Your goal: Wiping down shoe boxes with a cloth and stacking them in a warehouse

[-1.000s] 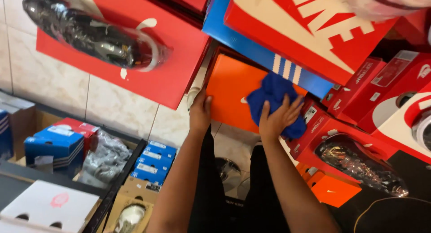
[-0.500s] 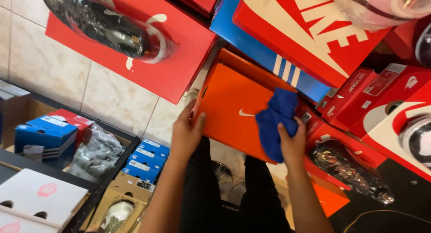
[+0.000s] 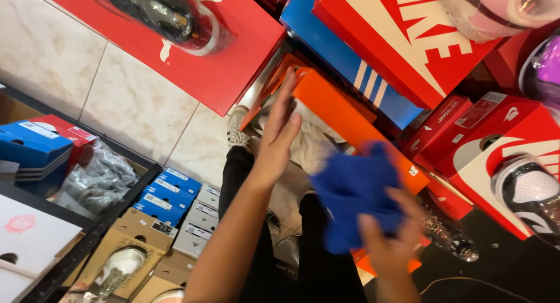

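My left hand (image 3: 277, 133) reaches forward with its fingers straight, resting against the raised lid of an orange shoe box (image 3: 344, 116). White wrapping paper (image 3: 309, 148) shows inside the box. My right hand (image 3: 388, 244) is lower right and grips a crumpled blue cloth (image 3: 353, 192), held in front of the orange box; both are blurred. My dark trousers (image 3: 315, 268) and a white shoe (image 3: 236, 133) show below.
Red boxes (image 3: 221, 63) and a blue striped box (image 3: 350, 58) are stacked around the orange one, some topped with wrapped shoes (image 3: 157, 11). A black shelf (image 3: 93, 233) at left holds small blue boxes (image 3: 163, 195) and cardboard boxes. Pale tiled floor (image 3: 116, 98) lies under them.
The orange box's lid has swung up under my left hand. My right hand has pulled the blue cloth down and away from the box, toward me.
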